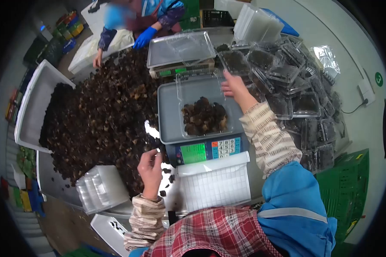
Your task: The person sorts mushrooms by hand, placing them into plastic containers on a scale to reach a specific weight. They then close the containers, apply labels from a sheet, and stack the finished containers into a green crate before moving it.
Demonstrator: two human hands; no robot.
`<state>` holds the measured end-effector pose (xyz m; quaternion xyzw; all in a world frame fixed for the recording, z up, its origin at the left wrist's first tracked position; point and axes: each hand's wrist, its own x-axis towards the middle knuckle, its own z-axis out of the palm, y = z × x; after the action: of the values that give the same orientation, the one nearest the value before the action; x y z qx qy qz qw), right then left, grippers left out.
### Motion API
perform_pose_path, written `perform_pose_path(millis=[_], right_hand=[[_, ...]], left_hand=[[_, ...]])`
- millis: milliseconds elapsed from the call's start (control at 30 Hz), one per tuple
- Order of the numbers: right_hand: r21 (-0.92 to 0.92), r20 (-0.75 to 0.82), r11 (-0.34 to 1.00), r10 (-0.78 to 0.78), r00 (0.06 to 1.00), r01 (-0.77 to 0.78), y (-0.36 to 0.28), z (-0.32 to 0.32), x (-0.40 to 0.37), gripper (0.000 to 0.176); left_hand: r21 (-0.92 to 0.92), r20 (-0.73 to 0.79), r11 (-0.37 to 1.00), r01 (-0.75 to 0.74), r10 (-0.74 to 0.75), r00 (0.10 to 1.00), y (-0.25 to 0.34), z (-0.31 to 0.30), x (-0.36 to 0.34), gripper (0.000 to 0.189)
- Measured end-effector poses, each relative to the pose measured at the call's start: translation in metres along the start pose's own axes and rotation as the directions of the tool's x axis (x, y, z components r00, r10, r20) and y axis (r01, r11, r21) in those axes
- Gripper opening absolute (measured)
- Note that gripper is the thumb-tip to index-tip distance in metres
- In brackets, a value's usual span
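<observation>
Observed a heap of mushrooms [111,111] left of a scale [208,150]. On its tray [169,122], found an open clear box [230,124] containing mushrooms [204,116]. At the raised lid [197,83], noted right hand [236,88], half-open, cannot tell whether gripping; beside the heap, left hand [151,172], loosely bent, cannot tell whether holding anything.

My right grip [235,88] is at the raised lid [197,85] of a clear box [230,127], contact unclear; the box sits on the scale's grey tray [169,111], dark pieces [203,116] inside; my left grip [151,171], half curled, is near the dark heap [103,113]; filled boxes [306,105] crowd the right; opposite, a person [169,13] wears one blue glove [145,37].
</observation>
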<state>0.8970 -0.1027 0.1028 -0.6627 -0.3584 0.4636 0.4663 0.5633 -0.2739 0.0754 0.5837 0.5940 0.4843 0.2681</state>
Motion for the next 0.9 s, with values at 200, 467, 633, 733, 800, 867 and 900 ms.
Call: perform_pose_path(millis=[200,467,633,733,800,867,900], right_hand=[[0.063,0.151,0.908,-0.418,0.896,0.414,-0.005,-0.030,-0.046,0.047],[-0.384,0.397,0.779,-0.345,0.850,0.496,0.048,-0.045,-0.116,0.054],[0.056,0.381,0.997,-0.062,0.922,0.044,0.051,-0.025,-0.100,0.069],[0.236,0.405,0.969,-0.025,0.914,-0.078,0.052,-0.006,-0.092,0.059],[0.218,0.355,0.976,-0.075,0.932,-0.004,0.047,-0.018,-0.122,0.049],[0.394,0.279,0.911,-0.247,0.928,0.124,0.065,-0.059,-0.168,0.045],[0.482,0.193,0.854,-0.320,0.927,0.194,0.077,-0.081,-0.189,0.045]], left_hand=[[-0.286,0.208,0.901,0.327,-0.275,0.939,0.037,0.038,0.029,0.029],[-0.199,0.502,0.771,0.604,-0.449,0.739,0.044,0.063,0.045,0.022],[-0.191,0.418,0.837,0.513,-0.403,0.814,0.028,0.071,0.062,0.009],[-0.278,0.358,0.810,0.516,-0.411,0.839,0.029,0.069,0.075,0.009],[-0.312,0.289,0.828,0.465,-0.383,0.877,0.041,0.062,0.057,0.015],[-0.363,0.376,0.878,0.312,-0.168,0.911,0.069,0.062,0.012,0.017],[-0.372,0.414,0.882,0.290,-0.122,0.902,0.086,0.074,-0.017,0.019]])
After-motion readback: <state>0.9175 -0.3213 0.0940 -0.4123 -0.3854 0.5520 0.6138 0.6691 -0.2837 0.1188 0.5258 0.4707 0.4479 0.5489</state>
